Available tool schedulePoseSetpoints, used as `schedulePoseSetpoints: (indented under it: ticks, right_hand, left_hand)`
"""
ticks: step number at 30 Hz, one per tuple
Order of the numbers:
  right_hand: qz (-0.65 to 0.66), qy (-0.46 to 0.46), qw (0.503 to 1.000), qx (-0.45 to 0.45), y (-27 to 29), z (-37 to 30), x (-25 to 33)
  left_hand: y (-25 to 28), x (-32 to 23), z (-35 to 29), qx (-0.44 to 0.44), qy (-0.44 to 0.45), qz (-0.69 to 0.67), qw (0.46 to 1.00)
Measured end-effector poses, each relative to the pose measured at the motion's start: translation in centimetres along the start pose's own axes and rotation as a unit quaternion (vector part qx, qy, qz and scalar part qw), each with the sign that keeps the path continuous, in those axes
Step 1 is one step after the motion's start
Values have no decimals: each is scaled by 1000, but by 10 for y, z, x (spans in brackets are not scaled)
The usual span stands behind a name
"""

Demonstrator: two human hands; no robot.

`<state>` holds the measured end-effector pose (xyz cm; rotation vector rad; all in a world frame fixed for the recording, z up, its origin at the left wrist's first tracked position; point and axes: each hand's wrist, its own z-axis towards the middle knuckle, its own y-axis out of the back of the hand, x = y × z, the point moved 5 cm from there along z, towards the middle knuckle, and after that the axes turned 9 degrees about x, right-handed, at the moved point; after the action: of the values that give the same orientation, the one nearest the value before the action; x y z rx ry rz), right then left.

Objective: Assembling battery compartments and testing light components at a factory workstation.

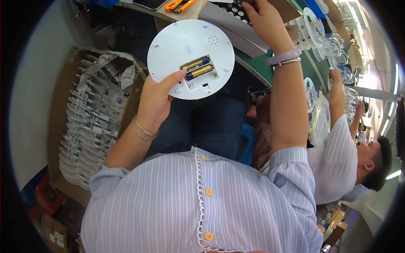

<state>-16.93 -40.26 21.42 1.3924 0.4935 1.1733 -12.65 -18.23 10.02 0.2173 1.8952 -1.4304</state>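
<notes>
My left hand [157, 93] grips a round white plastic disc [173, 46] by its near left edge, thumb on top by the battery compartment. Two gold-and-dark cylindrical batteries [199, 72] lie side by side in that compartment, and a bare strip of it shows below them. The disc also has a patch of small holes and several short posts. At the top edge, my right hand [261, 19] reaches into a box [230, 26] of upright batteries [239, 13]. Its fingers are bent together among them; what they pinch is hard to make out.
A carton [63, 101] on the left holds stacked white discs. An orange box cutter [180, 6] lies on the table beside the battery box. Along the green bench [314, 69] at right stand more discs and clear round parts. A co-worker [337, 156] reaches toward them.
</notes>
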Motion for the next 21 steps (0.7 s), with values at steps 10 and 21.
schedulePoseSetpoints:
  ticks: [10, 21]
  right_hand:
    - [162, 83, 951, -249, 30, -65, 48]
    - [-52, 246, 959, 129, -27, -115, 83]
  left_hand:
    - [0, 5, -3, 3, -9, 3, 1000]
    - [-4, 9, -2, 20, 14, 19, 1000]
